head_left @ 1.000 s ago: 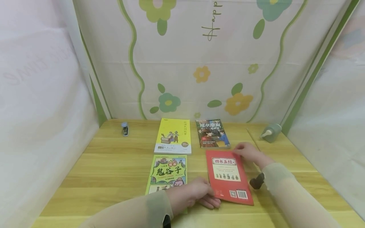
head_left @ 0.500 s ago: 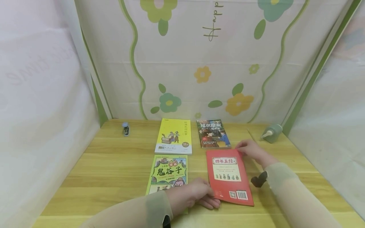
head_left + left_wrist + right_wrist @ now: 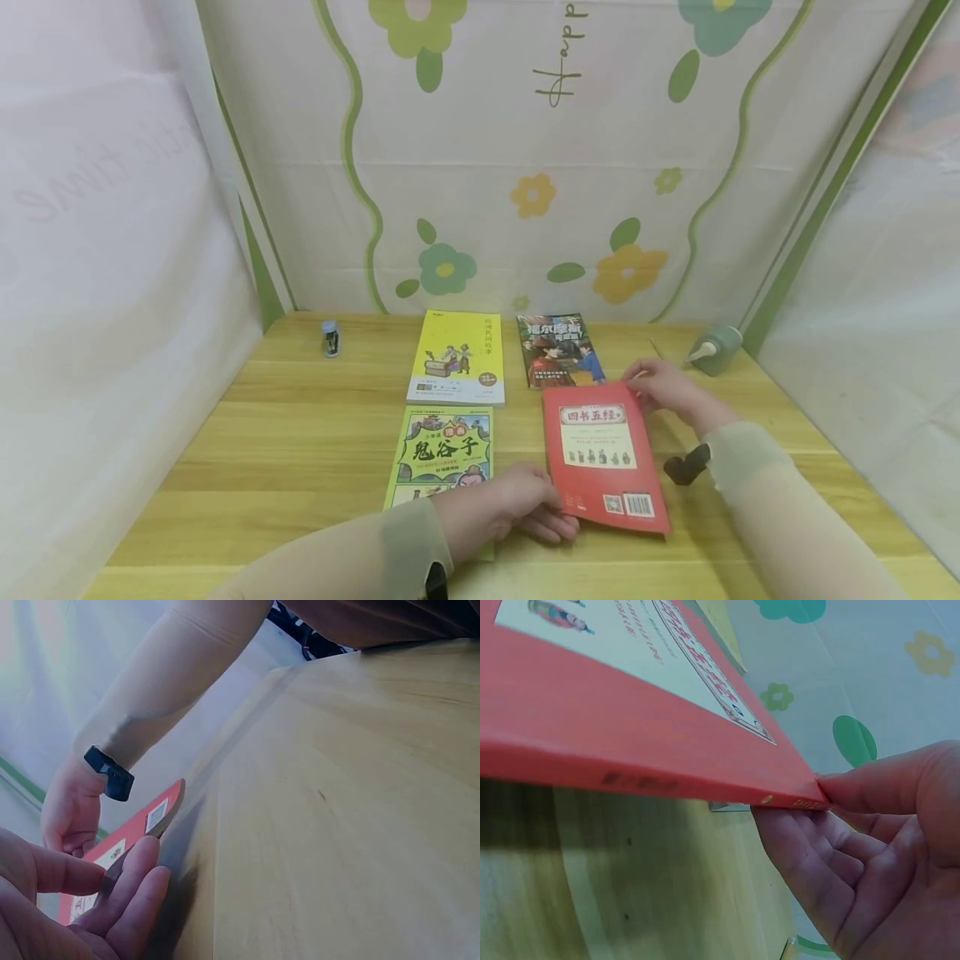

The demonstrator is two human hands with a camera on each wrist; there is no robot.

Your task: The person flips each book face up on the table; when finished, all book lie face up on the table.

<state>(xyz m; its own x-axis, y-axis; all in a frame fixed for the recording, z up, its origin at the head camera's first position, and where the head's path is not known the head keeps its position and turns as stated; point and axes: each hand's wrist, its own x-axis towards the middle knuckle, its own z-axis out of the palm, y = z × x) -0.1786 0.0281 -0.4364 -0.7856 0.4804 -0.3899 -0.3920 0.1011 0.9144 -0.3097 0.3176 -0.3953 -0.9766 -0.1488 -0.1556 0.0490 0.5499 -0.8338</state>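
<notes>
A red book (image 3: 600, 492) is held between both hands, raised a little off the wooden table. My left hand (image 3: 525, 505) pinches its lower left corner; in the left wrist view the thumb lies on one side of the book's edge and the fingers on the other. At the upper right corner my right hand (image 3: 671, 393) grips the book, thumb on top and fingers beneath, as the right wrist view shows. The red cover (image 3: 660, 712) hangs over the table there, its spine facing that camera. Under my left forearm, a green comic book (image 3: 442, 450) is partly hidden.
A yellow book (image 3: 457, 358) and a dark-covered book (image 3: 562, 350) lie at the back, the latter's lower edge overlapped by the red one. A small blue-capped bottle (image 3: 330, 339) stands at the back left. A grey-green nozzle bottle (image 3: 715, 348) lies at the back right.
The red book has risen from the table and shifted slightly away from me, its top edge now covering the dark book's lower edge. Both hands keep their hold on it.
</notes>
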